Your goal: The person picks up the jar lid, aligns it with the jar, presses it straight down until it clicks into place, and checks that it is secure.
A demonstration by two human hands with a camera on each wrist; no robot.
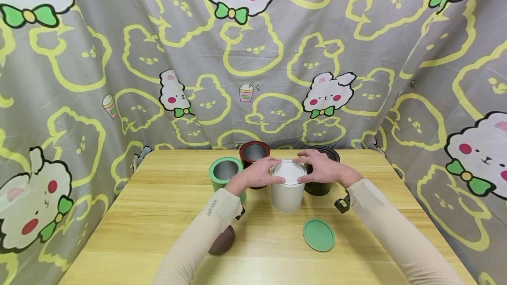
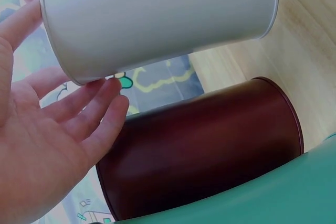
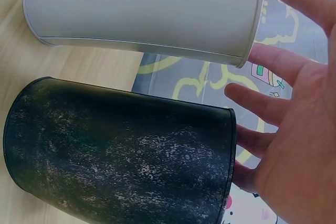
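A white lid [image 1: 289,171] sits on top of a white can [image 1: 288,201], which stands upright on the table. My left hand [image 1: 259,174] holds the lid's edge from the left, thumb at the front and fingers toward the back. From the other side my right hand [image 1: 321,169] grips the same edge, its thumb also at the front. In the left wrist view, fingertips [image 2: 113,86] meet the white can's rim, while the ring and little fingers spread free. The right wrist view has the thumb and index finger at the rim, the other fingers stretched past a black can [image 3: 126,145].
Behind my left hand stand an open green can [image 1: 217,183] and an open dark red can [image 2: 199,150]. A dark red lid [image 1: 222,241] and a green lid [image 1: 318,235] lie nearer me on the wooden table [image 1: 158,206]. A patterned curtain [image 1: 253,113] hangs behind.
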